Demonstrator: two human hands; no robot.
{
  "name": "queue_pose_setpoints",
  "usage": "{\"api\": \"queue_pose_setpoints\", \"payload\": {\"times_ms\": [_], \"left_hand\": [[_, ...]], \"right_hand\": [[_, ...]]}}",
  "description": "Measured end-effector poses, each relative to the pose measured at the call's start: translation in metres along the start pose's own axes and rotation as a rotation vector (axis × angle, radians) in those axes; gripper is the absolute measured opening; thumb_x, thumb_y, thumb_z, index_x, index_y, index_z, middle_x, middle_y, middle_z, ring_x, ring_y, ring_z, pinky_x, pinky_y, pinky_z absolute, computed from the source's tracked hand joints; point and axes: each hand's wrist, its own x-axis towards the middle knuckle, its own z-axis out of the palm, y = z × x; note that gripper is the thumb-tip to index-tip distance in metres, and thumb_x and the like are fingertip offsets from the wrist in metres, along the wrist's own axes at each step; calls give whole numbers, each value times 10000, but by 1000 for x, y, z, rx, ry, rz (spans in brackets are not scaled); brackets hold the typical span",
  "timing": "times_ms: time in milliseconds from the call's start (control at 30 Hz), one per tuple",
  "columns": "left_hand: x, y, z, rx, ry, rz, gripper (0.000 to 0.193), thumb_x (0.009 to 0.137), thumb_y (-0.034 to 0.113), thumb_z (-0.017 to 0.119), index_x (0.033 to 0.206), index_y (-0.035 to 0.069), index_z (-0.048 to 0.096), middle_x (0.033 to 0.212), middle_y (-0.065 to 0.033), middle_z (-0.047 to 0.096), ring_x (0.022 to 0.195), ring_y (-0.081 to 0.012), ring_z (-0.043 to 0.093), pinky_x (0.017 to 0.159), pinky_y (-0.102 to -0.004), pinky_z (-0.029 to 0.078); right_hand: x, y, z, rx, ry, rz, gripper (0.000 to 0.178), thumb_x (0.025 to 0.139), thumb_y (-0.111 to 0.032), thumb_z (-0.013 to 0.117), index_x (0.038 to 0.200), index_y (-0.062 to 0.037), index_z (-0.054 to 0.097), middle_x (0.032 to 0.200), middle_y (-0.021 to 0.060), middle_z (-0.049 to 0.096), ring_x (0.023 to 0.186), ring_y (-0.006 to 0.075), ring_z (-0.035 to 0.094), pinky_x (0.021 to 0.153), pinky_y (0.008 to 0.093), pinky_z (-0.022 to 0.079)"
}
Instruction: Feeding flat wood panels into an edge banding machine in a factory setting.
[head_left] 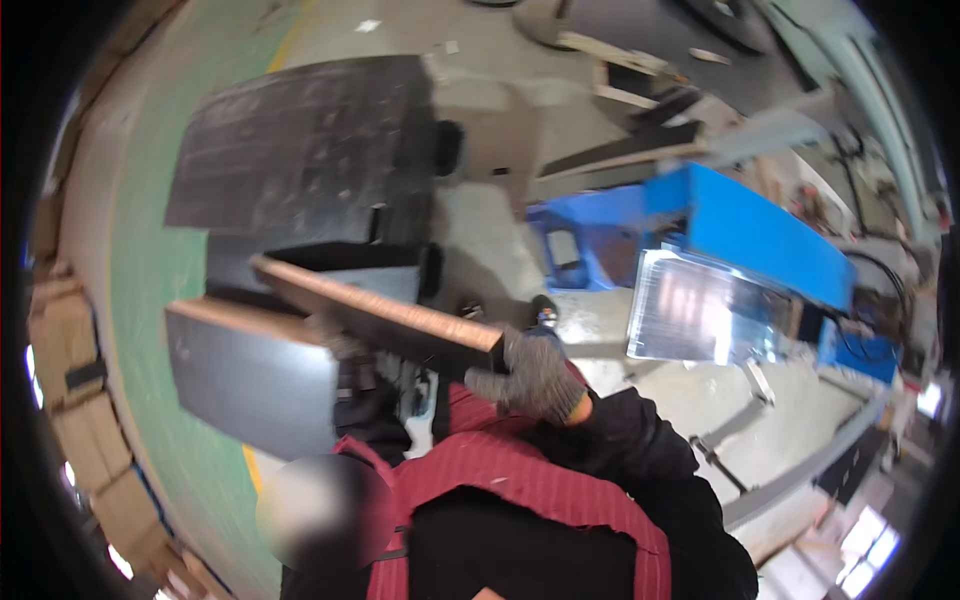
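Observation:
My right hand (535,378), in a grey knit glove, grips the near right end of a dark board (400,335). The board is tilted, with its raw brown chipboard edge facing up, and it runs away to the upper left. My left hand (345,343), also gloved, is partly covered by this board. It is beside the right end of a second board (255,380), which has a grey face and a raw brown upper edge. The left fingers are hidden. Just beyond both boards lie large dark panels (310,145) with dusty marks.
To the right is a blue machine (765,240) with a shiny metal plate (705,310). Dark-topped board pieces (625,150) lie farther back. Cardboard boxes (90,440) line the far left, past a green floor strip (150,230). A grey rail (810,455) crosses the lower right.

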Motion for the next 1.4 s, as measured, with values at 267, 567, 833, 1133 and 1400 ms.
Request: {"api": "queue_pose_setpoints", "payload": {"times_ms": [267, 567, 833, 1133, 1400], "left_hand": [[-157, -31, -14, 85, -581, 310, 524, 835, 470, 496, 1193, 90, 454, 1137, -84, 523, 996, -227, 509, 853, -381, 435], [-264, -101, 110, -292, -162, 401, 367, 842, 329, 556, 1113, 82, 541, 1094, -81, 559, 993, -241, 534, 893, -389, 448], [-269, -117, 162, -264, -378, 396, 340, 853, 311, 543, 1127, 109, 540, 1106, -82, 558, 1019, -230, 528, 909, -399, 439], [-272, -141, 207, -48, -566, 260, 400, 822, 333, 592, 1122, 78, 517, 1129, -100, 541, 1025, -234, 526, 898, -378, 435], [-187, -89, 132, 225, -413, 831, 452, 851, 234, 535, 1229, 25, 404, 1254, -128, 431, 1118, -261, 452, 974, -359, 356]], "right_hand": [[-198, 84, -115, 800, 1052, 363, 181, 742, -134, 621, 889, -39, 574, 609, 11, 537, 433, 71, 476, 356, 185, 373], [-128, 112, -80, 685, 1362, 482, 393, 815, -199, 598, 1109, -36, 393, 683, 12, 529, 471, 63, 471, 365, 196, 353], [-97, 95, -89, 869, 1165, 380, 826, 796, -204, 610, 1278, 72, -1, 564, 81, 531, 391, 115, 476, 319, 236, 378], [-112, 189, -107, 433, 1542, 405, 426, 814, -138, 597, 1139, -53, 334, 579, 39, 507, 370, 117, 457, 311, 245, 347], [-138, 204, -138, 409, 1568, 391, 188, 831, -124, 564, 938, -90, 413, 554, 28, 467, 341, 127, 436, 279, 242, 304]]}}
